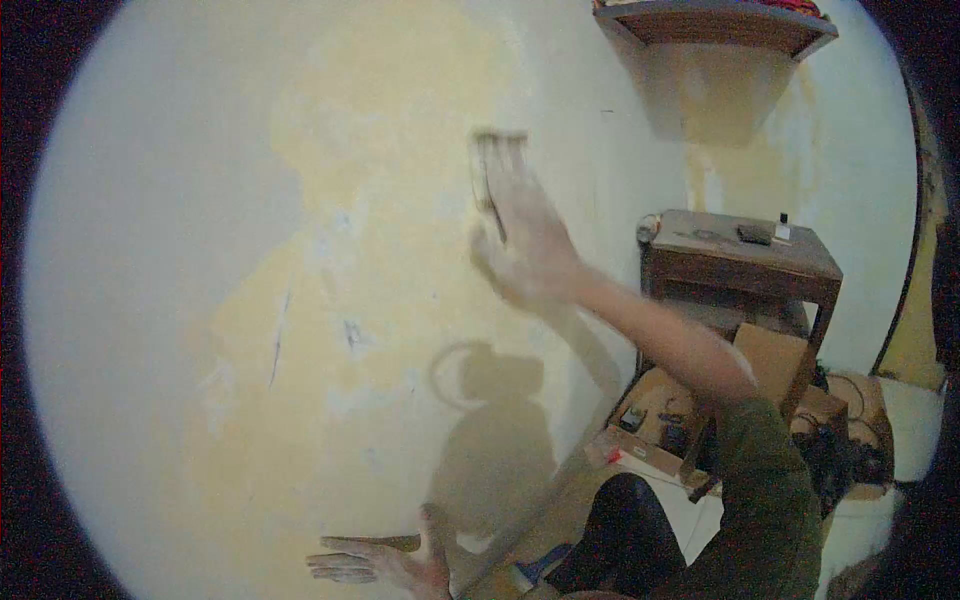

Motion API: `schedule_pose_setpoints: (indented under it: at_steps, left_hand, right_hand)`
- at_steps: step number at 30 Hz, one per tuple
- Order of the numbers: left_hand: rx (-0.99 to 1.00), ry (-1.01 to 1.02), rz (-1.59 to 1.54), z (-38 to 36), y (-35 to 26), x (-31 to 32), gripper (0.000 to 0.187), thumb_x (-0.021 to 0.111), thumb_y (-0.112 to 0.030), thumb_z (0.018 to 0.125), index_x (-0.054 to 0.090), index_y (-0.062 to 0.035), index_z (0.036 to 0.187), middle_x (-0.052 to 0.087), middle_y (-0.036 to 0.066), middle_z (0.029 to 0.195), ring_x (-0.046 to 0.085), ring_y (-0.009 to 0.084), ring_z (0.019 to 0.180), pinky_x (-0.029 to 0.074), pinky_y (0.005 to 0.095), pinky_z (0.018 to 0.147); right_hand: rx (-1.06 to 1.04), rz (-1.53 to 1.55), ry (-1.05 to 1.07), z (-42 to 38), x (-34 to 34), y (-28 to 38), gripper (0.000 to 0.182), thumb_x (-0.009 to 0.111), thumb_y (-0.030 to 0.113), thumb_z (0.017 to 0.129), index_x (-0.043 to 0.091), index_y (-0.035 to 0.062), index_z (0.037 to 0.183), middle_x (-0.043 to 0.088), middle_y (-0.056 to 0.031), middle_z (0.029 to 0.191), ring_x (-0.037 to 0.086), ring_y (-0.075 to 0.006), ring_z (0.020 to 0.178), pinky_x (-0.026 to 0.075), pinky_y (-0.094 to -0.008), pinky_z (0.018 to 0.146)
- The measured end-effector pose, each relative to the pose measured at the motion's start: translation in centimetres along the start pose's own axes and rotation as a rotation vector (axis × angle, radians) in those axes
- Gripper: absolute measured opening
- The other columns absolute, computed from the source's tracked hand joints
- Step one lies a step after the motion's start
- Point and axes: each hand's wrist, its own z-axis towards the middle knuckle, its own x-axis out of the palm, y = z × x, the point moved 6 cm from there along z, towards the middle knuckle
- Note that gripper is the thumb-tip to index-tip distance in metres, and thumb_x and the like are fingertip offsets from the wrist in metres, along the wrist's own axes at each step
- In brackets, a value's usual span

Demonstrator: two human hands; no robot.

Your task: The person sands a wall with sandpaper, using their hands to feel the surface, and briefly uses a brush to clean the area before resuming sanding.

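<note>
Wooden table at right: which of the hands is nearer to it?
Right. In the picture, the right hand is left of the table, roughly level with its top; the left hand is farther left and much lower.

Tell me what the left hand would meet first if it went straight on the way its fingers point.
The way looks free as far as the picture shows: the left hand points toward the picture's left edge, with only patchy wall along that line. Depth is unclear; it may be touching the wall.

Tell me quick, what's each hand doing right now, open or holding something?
Left hand: open, nothing visible in it.
Right hand: holding a flat object, too blurred to identify.
</note>
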Motion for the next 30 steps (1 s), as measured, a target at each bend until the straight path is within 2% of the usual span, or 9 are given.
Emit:
schedule_pose_setpoints:
  at_steps: [4, 7, 10, 16, 20, 23, 24, 27, 30]
  left_hand:
    - [-0.12, 0.344, -0.168, -0.5, 1.1, 2.5, 0.12, 0.077, -0.066, 0.08, 0.026, 0.014, 0.154, 0.038, 0.04, 0.142, 0.034, 0.0535, 0.141, 0.028, 0.0619, 0.118]
    - [-0.187, 0.503, -0.262, -1.1, 2.2, 3.8, 0.123, 0.077, -0.067, 0.078, 0.026, 0.0157, 0.153, 0.041, 0.042, 0.137, 0.036, 0.0548, 0.139, 0.029, 0.0618, 0.117]
    - [-0.219, 0.557, -0.314, -0.8, 3.3, 4.5, 0.126, 0.078, -0.069, 0.077, 0.027, 0.0175, 0.152, 0.044, 0.044, 0.133, 0.037, 0.0562, 0.136, 0.03, 0.0617, 0.116]
    - [-0.247, 0.598, -0.329, -0.7, 4.0, 5.1, 0.132, 0.079, -0.073, 0.073, 0.027, 0.021, 0.15, 0.05, 0.048, 0.123, 0.041, 0.0589, 0.131, 0.031, 0.0616, 0.114]
    - [-0.286, 0.629, -0.371, -0.8, 4.2, 5.7, 0.136, 0.079, -0.076, 0.071, 0.027, 0.0233, 0.148, 0.054, 0.05, 0.116, 0.043, 0.0606, 0.128, 0.032, 0.0614, 0.113]
    - [-0.338, 0.729, -0.332, -1.3, 5.4, 6.6, 0.139, 0.08, -0.078, 0.069, 0.027, 0.025, 0.147, 0.056, 0.052, 0.111, 0.045, 0.062, 0.125, 0.033, 0.0614, 0.112]
    - [-0.353, 0.866, -0.24, -1.6, 5.7, 7.3, 0.139, 0.079, -0.078, 0.069, 0.026, 0.022, 0.15, 0.054, 0.053, 0.122, 0.043, 0.0596, 0.132, 0.033, 0.0592, 0.114]
    - [-0.276, 0.607, -0.049, -0.4, 2.8, 3.3, 0.121, 0.083, -0.07, 0.071, 0.041, 0.0195, 0.14, 0.06, 0.043, 0.125, 0.053, 0.0541, 0.124, 0.042, 0.056, 0.107]
    - [-0.246, 0.424, 0.021, -0.4, 0.1, 0.7, 0.108, 0.087, -0.063, 0.072, 0.051, 0.0176, 0.135, 0.06, 0.036, 0.132, 0.058, 0.0503, 0.121, 0.047, 0.054, 0.103]
  right_hand:
    - [0.21, 0.167, 0.108, 7.9, -3.0, -1.7, 0.089, 0.05, 0.049, 0.102, 0.011, -0.0012, 0.164, 0.019, -0.0293, 0.167, 0.019, -0.0415, 0.156, 0.024, -0.0522, 0.125]
    - [0.069, 0.041, -0.044, 6.3, -0.5, -2.5, 0.098, 0.054, 0.058, 0.099, 0.009, 0.0022, 0.165, 0.027, -0.0265, 0.165, 0.031, -0.0435, 0.151, 0.028, -0.054, 0.123]
    - [-0.119, -0.165, -0.101, -0.2, 1.5, -0.5, 0.096, 0.052, 0.058, 0.1, 0.01, 0.0016, 0.165, 0.032, -0.0279, 0.163, 0.03, -0.0415, 0.153, 0.027, -0.0531, 0.124]
    - [0.148, 0.111, -0.01, 9.6, -1.2, -2.7, 0.094, 0.056, 0.054, 0.099, 0.015, -0.001, 0.164, 0.028, -0.0311, 0.164, 0.029, -0.0416, 0.154, 0.028, -0.0472, 0.124]
    - [-0.107, 0.005, -0.131, 2.1, 0.5, -2.1, 0.094, 0.056, 0.054, 0.099, 0.017, -0.0019, 0.163, 0.028, -0.0297, 0.165, 0.038, -0.0409, 0.149, 0.032, -0.0478, 0.121]
    - [-0.159, -0.23, -0.079, -1.3, 1.0, -1.6, 0.095, 0.056, 0.054, 0.098, 0.016, -0.0027, 0.163, 0.028, -0.0313, 0.163, 0.038, -0.0417, 0.149, 0.033, -0.0471, 0.12]
    - [-0.074, -0.089, -0.048, 0.4, 0.2, -1.7, 0.095, 0.057, 0.054, 0.098, 0.015, -0.0026, 0.163, 0.026, -0.032, 0.164, 0.034, -0.0427, 0.15, 0.032, -0.0474, 0.121]
    - [0.144, 0.204, 0.059, 6.3, -2.1, -2.2, 0.098, 0.058, 0.053, 0.098, 0.012, -0.0023, 0.164, 0.019, -0.0333, 0.166, 0.019, -0.0449, 0.155, 0.026, -0.0485, 0.125]
    - [0.108, 0.187, 0.108, 5.6, -1.1, -2.7, 0.1, 0.059, 0.054, 0.097, 0.009, -0.0005, 0.164, 0.011, -0.0323, 0.168, 0.005, -0.0456, 0.158, 0.02, -0.051, 0.127]
